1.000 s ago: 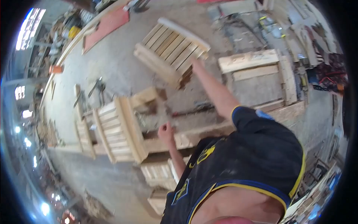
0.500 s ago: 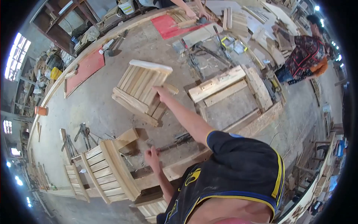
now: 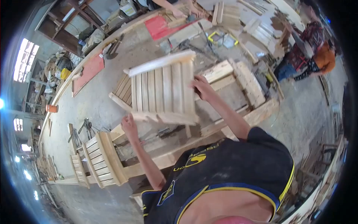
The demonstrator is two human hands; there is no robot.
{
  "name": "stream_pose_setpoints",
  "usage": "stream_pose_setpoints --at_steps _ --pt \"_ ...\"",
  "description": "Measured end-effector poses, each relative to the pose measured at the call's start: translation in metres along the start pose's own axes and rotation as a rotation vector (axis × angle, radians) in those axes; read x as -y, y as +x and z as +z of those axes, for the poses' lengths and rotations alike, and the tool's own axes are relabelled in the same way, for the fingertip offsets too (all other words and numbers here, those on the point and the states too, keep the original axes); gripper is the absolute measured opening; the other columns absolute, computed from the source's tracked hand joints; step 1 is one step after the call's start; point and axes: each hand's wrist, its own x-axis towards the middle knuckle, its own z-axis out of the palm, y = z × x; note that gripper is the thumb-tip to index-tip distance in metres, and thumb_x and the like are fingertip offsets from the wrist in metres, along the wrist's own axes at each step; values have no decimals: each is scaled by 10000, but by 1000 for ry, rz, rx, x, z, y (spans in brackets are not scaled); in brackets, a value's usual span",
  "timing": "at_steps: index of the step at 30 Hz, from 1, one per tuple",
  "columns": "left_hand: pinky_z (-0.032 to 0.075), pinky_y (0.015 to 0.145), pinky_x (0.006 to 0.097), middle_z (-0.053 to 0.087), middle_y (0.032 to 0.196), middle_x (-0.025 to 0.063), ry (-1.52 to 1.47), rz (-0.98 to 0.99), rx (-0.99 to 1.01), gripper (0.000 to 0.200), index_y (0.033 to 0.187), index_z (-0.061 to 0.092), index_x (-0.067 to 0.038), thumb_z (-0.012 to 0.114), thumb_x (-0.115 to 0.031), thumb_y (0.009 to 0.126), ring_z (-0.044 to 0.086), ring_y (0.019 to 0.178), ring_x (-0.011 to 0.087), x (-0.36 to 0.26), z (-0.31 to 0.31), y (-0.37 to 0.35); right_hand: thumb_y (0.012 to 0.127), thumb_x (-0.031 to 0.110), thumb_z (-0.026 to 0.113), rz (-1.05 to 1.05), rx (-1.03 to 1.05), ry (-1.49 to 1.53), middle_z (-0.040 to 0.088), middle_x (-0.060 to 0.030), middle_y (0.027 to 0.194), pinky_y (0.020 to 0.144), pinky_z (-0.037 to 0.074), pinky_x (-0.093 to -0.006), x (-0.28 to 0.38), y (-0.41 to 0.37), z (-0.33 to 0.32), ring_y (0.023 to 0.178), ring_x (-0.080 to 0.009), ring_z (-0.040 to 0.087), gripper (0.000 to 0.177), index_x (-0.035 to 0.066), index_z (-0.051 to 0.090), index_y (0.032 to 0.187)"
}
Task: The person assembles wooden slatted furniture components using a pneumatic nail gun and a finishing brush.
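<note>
A slatted wooden panel (image 3: 164, 87) is raised over the bench, its pale slats set between two long rails. My right hand (image 3: 203, 89) closes on its right end, fingertips partly hidden at the edge slat. At the panel's lower left corner, my left hand (image 3: 128, 125) is closed with its fingertips at the near rail. Beneath and left of it lies a second slatted panel (image 3: 124, 90), largely covered. To the right is a rough wooden frame (image 3: 250, 84) of thick boards.
More slatted panels (image 3: 101, 159) stand at the lower left near clamps (image 3: 86, 127). An orange cup (image 3: 52, 108) sits by the bench's left edge. Red sheets (image 3: 88, 74) lie farther back. One co-worker (image 3: 309, 48) stands at the right; another person's hands (image 3: 182, 13) are at the far side.
The slatted panel has come up off the bench and turned toward me, uncovering another beneath. My left hand has moved up and left to its rail; my right hand has moved right along with it.
</note>
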Motion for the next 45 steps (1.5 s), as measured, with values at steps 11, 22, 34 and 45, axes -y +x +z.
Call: stream_pose_setpoints --at_steps 11,22,34,45 --pt "386 954 352 561 1216 161 -437 -869 333 658 1249 520 16 474 -545 907 508 1120 224 -39 150 -110 752 112 545 110 44 -308 579 -25 795 696 478 -329 -85 21 -271 773 -157 561 252 39 613 983" --pt "469 845 431 619 1054 269 191 19 859 587 1095 588 57 596 -461 818 592 1037 376 -26 287 -124 792 300 576 -497 -402 -1659 606 -217 882 698 479 -482 -72 -39 -293 816 -385 607 333 -20 562 882" --pt "493 761 495 639 918 255 525 -238 746 518 963 629 33 565 -447 781 630 895 387 -107 186 -174 806 252 561 -497 -197 -1451 579 -113 915 840 385 -526 -167 -91 -279 928 -359 529 149 116 576 865" --pt "470 749 505 602 890 289 138 19 772 250 901 551 44 531 -187 808 579 876 442 -50 205 -220 788 214 591 -524 -281 -1568 570 -73 913 843 400 -455 -163 -96 -269 929 -300 536 114 125 590 860"
